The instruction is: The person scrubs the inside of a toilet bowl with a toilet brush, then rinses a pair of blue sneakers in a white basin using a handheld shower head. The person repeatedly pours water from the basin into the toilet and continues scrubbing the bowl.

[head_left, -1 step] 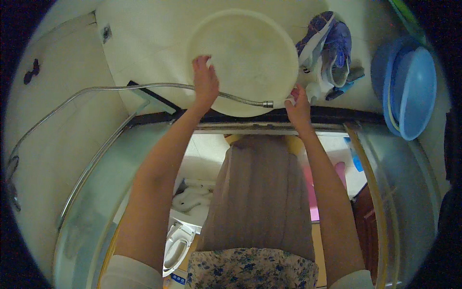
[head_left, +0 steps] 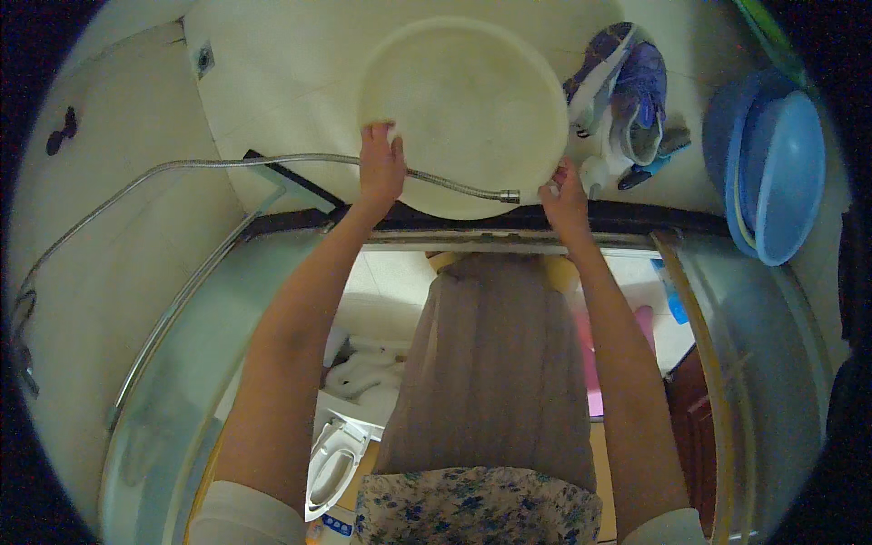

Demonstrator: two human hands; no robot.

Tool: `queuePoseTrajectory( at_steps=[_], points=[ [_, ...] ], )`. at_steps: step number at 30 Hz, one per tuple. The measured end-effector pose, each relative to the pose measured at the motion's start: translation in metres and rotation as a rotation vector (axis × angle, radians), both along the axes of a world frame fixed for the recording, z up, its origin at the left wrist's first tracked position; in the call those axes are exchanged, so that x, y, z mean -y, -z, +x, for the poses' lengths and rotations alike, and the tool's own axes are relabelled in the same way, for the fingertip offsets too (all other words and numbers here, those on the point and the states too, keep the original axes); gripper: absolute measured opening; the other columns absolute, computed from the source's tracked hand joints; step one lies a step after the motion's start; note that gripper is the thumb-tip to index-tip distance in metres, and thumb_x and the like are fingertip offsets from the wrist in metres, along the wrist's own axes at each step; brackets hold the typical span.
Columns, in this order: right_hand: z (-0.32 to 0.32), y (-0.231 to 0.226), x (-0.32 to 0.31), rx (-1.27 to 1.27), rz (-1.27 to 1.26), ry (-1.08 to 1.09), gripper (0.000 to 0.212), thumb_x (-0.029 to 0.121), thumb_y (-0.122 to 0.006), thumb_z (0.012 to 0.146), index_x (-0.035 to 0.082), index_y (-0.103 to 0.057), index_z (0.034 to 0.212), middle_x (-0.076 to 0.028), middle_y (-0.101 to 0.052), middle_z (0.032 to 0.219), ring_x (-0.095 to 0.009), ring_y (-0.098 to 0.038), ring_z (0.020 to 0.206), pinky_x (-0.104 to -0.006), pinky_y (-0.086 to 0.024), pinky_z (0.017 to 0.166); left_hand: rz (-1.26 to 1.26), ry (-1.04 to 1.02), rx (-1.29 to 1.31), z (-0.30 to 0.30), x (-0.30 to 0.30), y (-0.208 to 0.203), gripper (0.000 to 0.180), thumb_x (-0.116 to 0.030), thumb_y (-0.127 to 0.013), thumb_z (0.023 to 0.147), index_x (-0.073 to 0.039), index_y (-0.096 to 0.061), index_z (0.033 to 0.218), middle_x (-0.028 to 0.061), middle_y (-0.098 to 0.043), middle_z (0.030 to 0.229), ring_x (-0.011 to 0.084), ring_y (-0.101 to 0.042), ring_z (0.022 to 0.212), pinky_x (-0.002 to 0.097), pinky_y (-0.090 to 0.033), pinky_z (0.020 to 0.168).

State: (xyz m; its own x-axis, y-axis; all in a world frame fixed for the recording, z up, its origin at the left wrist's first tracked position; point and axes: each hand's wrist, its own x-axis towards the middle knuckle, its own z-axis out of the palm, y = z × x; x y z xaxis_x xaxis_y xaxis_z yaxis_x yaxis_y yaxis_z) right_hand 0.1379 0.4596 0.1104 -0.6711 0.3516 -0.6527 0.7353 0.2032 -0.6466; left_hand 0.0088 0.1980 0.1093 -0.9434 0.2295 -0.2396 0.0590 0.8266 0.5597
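A large round pale basin (head_left: 463, 91) stands on the floor in front of me. Over its left side is my left hand (head_left: 382, 165), fingers bent and slightly apart, with nothing visible in them. The metal shower hose (head_left: 300, 158) runs in from the left, passes behind this hand and ends at a metal nut over the basin's near edge. By the basin's near right rim, my right hand (head_left: 567, 195) is closed on a white piece that looks like a shower head (head_left: 594, 173). My fingers hide much of it, and its join to the hose blends into the basin.
Purple-and-white shoes (head_left: 641, 91) and a blue-handled brush (head_left: 649, 168) lie right of the basin. Blue basins (head_left: 790, 182) lean farther right. A squeegee (head_left: 300, 182) rests at left. Glass panels (head_left: 182, 363) flank me; a dark sill (head_left: 627, 216) runs across the doorway.
My left hand has drawn a little toward me, so the hose now passes behind its knuckles rather than the wrist. My right hand stays by the basin rim.
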Motion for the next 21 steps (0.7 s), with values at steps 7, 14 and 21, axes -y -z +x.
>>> queuePoseTrajectory(
  at_steps=[7,14,21],
  points=[
    [0.012,0.036,-0.002,0.182,0.06,-0.136,0.072,0.012,-0.067,0.062,0.002,-0.026,0.119,-0.02,-0.047,0.114,-0.036,-0.051,0.1,-0.0398,-0.04,0.087,-0.377,0.406,0.435,0.046,0.05,-0.02,0.019,-0.018,-0.05,0.084,-0.003,-0.052,0.096,0.019,-0.052,0.088,0.0342,-0.053,0.086,0.0378,-0.042,0.078],
    [-0.019,0.003,0.02,0.053,-0.01,-0.039,0.073,0.003,-0.069,0.063,0.004,-0.025,0.121,-0.016,-0.053,0.097,-0.023,-0.057,0.083,-0.0321,-0.047,0.074,0.365,-0.602,0.41,0.043,0.11,0.071,0.053,-0.005,-0.058,0.073,-0.006,-0.037,0.122,0.0147,-0.054,0.103,0.0273,-0.055,0.09,0.0365,-0.045,0.077],
    [-0.022,0.006,-0.011,0.166,0.166,-0.198,0.059,0.009,-0.076,0.053,0.002,-0.042,0.101,-0.012,-0.059,0.085,-0.022,-0.058,0.079,-0.0325,-0.047,0.072,0.112,-0.299,0.658,-0.056,0.075,0.034,0.06,-0.002,-0.073,0.055,-0.005,-0.045,0.107,0.0088,-0.055,0.088,0.0174,-0.055,0.076,0.0297,-0.047,0.059]
  ],
)
